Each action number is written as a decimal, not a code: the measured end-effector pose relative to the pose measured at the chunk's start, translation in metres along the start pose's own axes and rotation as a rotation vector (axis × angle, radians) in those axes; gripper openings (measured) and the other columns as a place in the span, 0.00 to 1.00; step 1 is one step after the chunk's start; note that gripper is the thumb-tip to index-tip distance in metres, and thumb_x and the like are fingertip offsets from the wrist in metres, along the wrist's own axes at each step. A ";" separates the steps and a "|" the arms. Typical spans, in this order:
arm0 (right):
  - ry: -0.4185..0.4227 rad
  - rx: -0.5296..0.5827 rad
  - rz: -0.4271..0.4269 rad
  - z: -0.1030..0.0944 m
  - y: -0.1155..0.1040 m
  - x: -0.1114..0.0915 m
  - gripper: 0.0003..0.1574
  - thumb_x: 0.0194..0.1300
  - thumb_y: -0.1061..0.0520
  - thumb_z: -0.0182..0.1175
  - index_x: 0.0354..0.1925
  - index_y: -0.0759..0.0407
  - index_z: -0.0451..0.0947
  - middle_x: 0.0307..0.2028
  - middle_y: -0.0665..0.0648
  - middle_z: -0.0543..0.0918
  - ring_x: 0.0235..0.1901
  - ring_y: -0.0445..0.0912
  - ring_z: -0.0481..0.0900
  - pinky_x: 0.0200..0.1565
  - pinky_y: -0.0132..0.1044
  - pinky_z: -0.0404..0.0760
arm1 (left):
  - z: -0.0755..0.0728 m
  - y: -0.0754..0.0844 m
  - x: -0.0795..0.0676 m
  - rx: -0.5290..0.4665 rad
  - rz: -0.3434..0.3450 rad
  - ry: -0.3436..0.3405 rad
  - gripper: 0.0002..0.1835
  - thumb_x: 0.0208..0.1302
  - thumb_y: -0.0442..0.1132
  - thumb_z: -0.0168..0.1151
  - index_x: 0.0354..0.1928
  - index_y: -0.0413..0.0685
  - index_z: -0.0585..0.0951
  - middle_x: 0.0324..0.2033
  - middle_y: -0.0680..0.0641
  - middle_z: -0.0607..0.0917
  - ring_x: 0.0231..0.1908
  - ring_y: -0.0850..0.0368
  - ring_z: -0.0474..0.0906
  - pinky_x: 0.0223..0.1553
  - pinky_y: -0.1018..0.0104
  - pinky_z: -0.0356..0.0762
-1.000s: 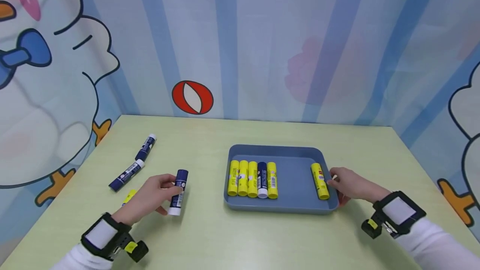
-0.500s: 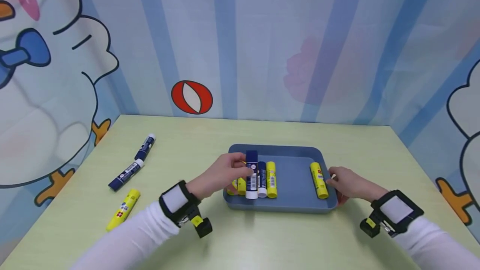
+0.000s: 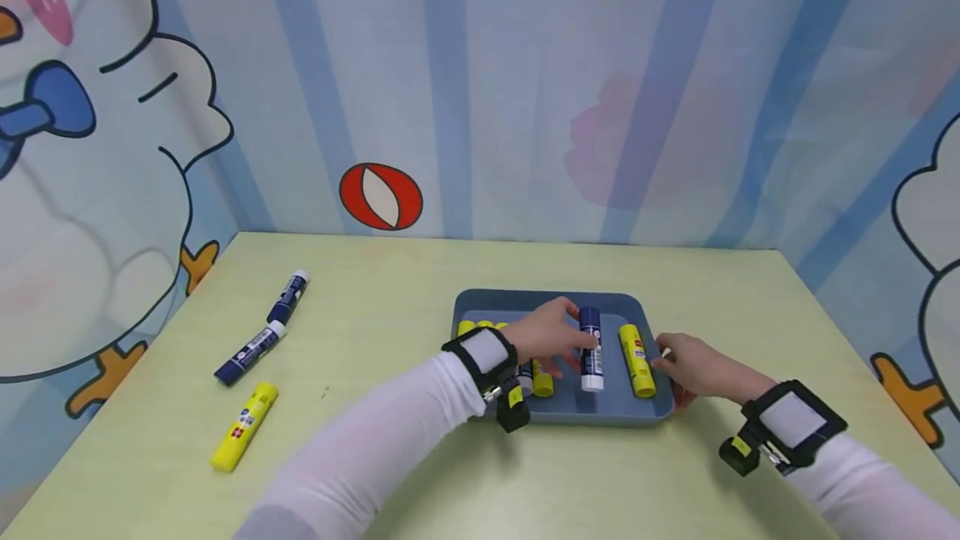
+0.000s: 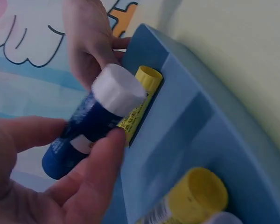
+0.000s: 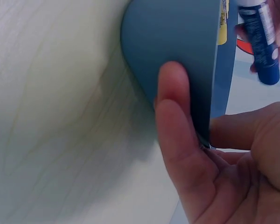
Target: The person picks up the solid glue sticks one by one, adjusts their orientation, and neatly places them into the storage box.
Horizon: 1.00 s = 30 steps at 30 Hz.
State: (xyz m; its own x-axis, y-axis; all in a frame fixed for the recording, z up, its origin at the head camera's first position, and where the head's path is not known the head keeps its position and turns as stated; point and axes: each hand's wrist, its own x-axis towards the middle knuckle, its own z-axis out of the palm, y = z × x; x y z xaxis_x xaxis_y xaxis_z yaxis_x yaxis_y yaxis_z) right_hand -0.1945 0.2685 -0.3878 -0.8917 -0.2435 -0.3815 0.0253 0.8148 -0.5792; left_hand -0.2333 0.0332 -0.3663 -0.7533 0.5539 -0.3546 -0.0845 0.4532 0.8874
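Observation:
Over the grey-blue tray, my left hand pinches a dark blue glue stick between thumb and fingers. In the left wrist view the white end of that glue stick points up toward the right hand. A yellow glue stick lies inside the tray along its right wall. The row at the tray's left, with a yellow glue stick at its end, is partly hidden by my left hand and wrist. My right hand grips the tray's right wall, fingers pressed to the outside, thumb at the rim.
On the table's left lie two dark blue glue sticks, a far one and a nearer one, end to end. A yellow glue stick lies nearer me. A printed curtain stands behind the table.
My left hand has carried the blue glue stick from the table's left, across the row, to the gap left of the right-hand yellow one. The right hand has stayed on the tray.

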 end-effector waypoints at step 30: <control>0.026 -0.011 -0.036 0.004 -0.002 0.001 0.12 0.73 0.66 0.47 0.48 0.77 0.65 0.31 0.61 0.79 0.19 0.49 0.81 0.23 0.40 0.81 | 0.056 0.015 0.071 0.640 -0.140 0.222 0.25 0.62 0.42 0.66 0.58 0.38 0.74 0.23 0.50 0.82 0.20 0.59 0.83 0.20 0.73 0.76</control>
State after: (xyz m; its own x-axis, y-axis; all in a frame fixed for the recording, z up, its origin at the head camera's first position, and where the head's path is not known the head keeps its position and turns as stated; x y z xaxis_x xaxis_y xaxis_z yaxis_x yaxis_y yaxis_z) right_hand -0.1937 0.2647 -0.3898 -0.9032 -0.2590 -0.3422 -0.0114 0.8116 -0.5842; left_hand -0.2516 0.1179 -0.3943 -0.8847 0.3348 -0.3243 0.1592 0.8709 0.4649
